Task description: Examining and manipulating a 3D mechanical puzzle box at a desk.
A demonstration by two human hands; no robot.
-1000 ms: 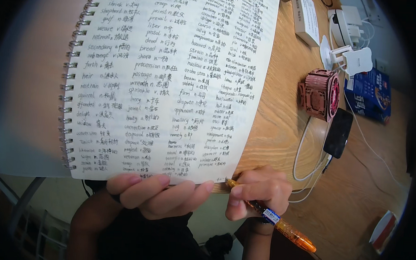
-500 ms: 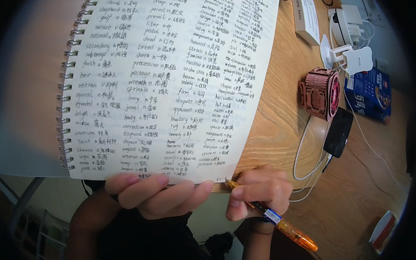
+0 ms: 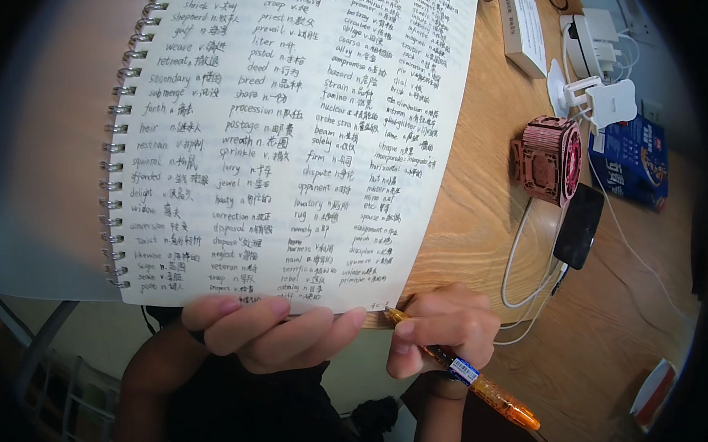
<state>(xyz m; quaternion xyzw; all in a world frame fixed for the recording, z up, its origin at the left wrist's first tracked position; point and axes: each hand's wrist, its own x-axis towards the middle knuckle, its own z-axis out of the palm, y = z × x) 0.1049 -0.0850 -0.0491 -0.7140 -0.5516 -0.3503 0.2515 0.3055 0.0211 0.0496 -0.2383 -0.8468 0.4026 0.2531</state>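
A spiral-bound notebook (image 3: pixel 294 139) is held up close to the camera, its white page filled with columns of handwriting. My left hand (image 3: pixel 274 332) grips its lower edge, fingers curled over the front of the page. My right hand (image 3: pixel 444 328) holds an orange pen (image 3: pixel 473 380) in a writing grip, the tip touching the page's bottom right corner. The pen's back end points down and to the right.
A wooden desk (image 3: pixel 480 219) lies behind the notebook. On it are a small pink mechanical model (image 3: pixel 548 158), a black phone (image 3: pixel 579 224) with white cables, a white charger (image 3: pixel 600 97), a blue book (image 3: pixel 633 158) and a white box (image 3: pixel 524 31).
The notebook has tilted a little closer to the camera. Both hands stay at its lower edge, the pen still at the corner.
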